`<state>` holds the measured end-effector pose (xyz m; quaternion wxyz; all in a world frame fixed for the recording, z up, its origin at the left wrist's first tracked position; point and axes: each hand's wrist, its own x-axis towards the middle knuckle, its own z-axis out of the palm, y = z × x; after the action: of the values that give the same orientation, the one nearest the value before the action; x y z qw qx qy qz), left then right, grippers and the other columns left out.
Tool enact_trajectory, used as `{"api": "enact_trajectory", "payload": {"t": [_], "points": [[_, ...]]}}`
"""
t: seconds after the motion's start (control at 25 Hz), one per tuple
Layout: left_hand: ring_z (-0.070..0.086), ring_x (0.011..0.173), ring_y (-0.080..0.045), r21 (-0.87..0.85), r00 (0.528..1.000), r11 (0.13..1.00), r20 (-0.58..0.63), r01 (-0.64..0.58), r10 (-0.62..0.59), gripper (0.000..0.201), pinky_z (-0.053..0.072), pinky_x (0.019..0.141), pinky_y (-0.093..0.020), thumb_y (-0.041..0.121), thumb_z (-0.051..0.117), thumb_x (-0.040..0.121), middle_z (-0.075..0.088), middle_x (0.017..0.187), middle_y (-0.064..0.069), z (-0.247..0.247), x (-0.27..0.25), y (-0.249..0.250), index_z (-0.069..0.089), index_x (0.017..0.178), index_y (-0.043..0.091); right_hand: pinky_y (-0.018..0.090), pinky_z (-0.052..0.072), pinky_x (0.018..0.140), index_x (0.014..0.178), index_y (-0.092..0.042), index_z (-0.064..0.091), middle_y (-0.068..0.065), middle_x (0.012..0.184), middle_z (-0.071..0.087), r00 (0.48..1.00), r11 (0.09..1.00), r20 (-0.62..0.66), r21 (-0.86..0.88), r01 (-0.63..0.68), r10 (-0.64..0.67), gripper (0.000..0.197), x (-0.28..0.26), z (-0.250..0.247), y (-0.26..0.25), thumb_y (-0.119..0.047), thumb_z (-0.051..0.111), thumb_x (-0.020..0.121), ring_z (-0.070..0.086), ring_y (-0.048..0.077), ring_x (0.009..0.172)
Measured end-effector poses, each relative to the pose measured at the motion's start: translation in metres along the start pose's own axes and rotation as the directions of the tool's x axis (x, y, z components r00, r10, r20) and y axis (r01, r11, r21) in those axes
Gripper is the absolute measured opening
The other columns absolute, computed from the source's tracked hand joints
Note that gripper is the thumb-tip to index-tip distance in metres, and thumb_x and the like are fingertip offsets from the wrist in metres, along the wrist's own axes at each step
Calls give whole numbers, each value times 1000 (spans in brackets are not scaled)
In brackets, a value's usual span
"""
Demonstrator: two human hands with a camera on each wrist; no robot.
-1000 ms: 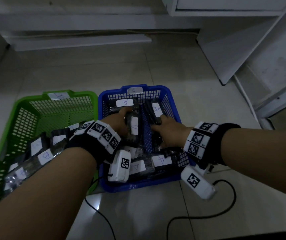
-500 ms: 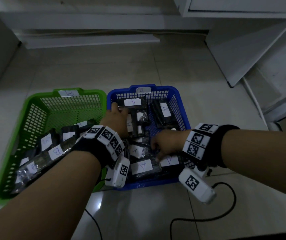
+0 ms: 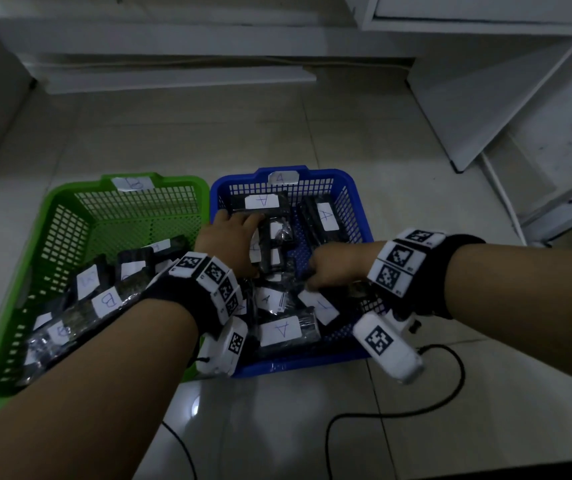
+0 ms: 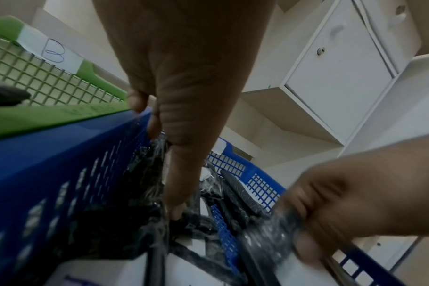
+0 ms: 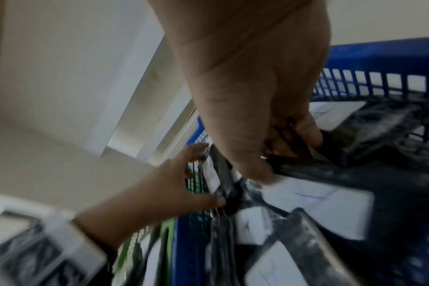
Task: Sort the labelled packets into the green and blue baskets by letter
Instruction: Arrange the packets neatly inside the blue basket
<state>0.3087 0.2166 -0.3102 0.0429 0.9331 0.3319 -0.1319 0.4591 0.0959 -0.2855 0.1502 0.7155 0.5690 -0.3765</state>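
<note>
1. The right hand point(image 3: 335, 268) is curling its fingers point(image 5: 306, 131) round a black packet point(image 5: 314, 166) near the middle of the blue basket point(image 3: 357, 202).
2. The left hand point(image 3: 234, 242) is reaching into the basket's left side, fingers point(image 4: 176, 193) spread and laid over an upright packet point(image 3: 274, 244), thumb hooking its edge.
3. Other A-labelled packets point(image 3: 279, 329) are lying piled around both hands.
4. The green basket point(image 3: 70, 202), tagged B, is sitting touching the blue one on the floor point(image 3: 277, 126), holding B-labelled packets point(image 3: 104, 301).
</note>
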Motion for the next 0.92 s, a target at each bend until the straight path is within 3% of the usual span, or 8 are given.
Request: {"api": "enact_trajectory", "payload": {"t": [0.12, 0.2, 0.32, 0.44, 0.52, 0.6, 0.8, 0.92], "points": [[28, 135, -26, 64, 999, 998, -37, -27, 30, 112, 25, 108, -51, 65, 72, 57, 30, 151, 5, 1, -1, -1, 12, 147, 34, 27, 50, 52, 110, -4, 53, 11, 98, 60, 971, 931, -203, 361, -44, 125, 30, 7, -2, 13, -21, 65, 87, 60, 24, 79], [25, 140, -24, 55, 1000, 998, -13, -22, 23, 119, 11, 112, -58, 67, 72, 54, 24, 153, 4, 4, -3, 0, 6, 147, 35, 26, 50, 51, 115, -9, 49, 12, 105, 61, 936, 929, -307, 366, -54, 175, 34, 13, 1, 19, -19, 65, 88, 58, 24, 80], [22, 142, -24, 57, 1000, 998, -12, 1, -1, 118, -2, 112, -63, 65, 71, 59, 20, 154, 0, 10, -2, 6, 2, 149, 30, 41, 56, 68, 119, -10, 49, 18, 110, 59, 872, 904, -422, 424, -53, 249, 32, 22, 11, 17, -8, 59, 88, 61, 33, 82], [23, 141, -25, 64, 999, 998, -51, -6, 9, 112, -1, 114, -62, 66, 66, 63, 24, 151, -3, 10, -1, 10, 8, 149, 23, 31, 47, 76, 117, -11, 53, 19, 122, 45, 833, 912, -499, 409, -17, 239, 35, 24, 19, 14, 1, 57, 84, 54, 33, 86], [23, 141, -25, 27, 996, 998, -69, -54, 56, 111, 0, 115, -61, 71, 62, 62, 25, 151, -2, 8, 0, 9, 11, 148, 24, 19, 37, 81, 112, -8, 62, 19, 126, 43, 861, 937, -473, 349, -12, 188, 31, 20, 23, 13, 5, 56, 84, 53, 32, 99], [23, 141, -25, -30, 991, 993, -74, -118, 115, 109, 2, 115, -58, 76, 57, 62, 25, 151, 0, 6, -1, 10, 11, 148, 26, 15, 28, 91, 122, -5, 62, 20, 132, 43, 904, 961, -405, 277, -24, 139, 36, 13, 25, 13, 4, 52, 89, 48, 32, 118], [28, 138, -24, -32, 972, 975, -98, -218, 214, 107, 12, 115, -54, 78, 55, 62, 30, 149, 2, 7, 0, 20, 14, 148, 29, 25, 34, 101, 133, -6, 54, 14, 135, 55, 924, 989, -373, 139, -41, 91, 41, 5, 11, 20, -7, 52, 92, 49, 27, 125], [29, 137, -25, -12, 972, 975, -77, -223, 221, 107, 14, 115, -52, 77, 56, 62, 29, 149, 2, 9, 3, 25, 15, 148, 28, 27, 41, 97, 139, -9, 47, 12, 131, 58, 922, 957, -366, 291, -14, 124, 53, 4, 12, 20, -16, 63, 88, 54, 26, 119]]}}
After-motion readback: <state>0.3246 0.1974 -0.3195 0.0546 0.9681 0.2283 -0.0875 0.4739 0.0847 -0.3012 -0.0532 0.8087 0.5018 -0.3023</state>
